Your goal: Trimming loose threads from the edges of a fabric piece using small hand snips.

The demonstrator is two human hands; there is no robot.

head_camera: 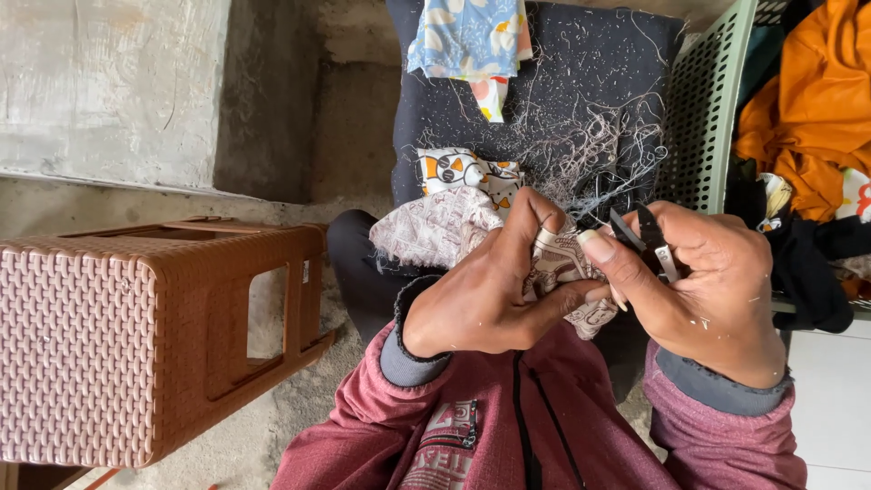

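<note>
A piece of printed cloth [435, 227], pale with a fine brownish pattern, is being held bunched at the middle of the view, just above the lap and in front of a dark cushion [544, 82] littered with loose threads [599, 145]. The left hand [490, 290] is being brought in from below with its back turned up, and its fingers are being kept curled and pinched on a fold of the cloth. The right hand [708, 281] is being held just beside it, wrist bent inward, with its fingers closed around small thread snips [649, 238]; the dark blades are being pointed toward the cloth's edge, and the thumb is being pressed against the fold.
</note>
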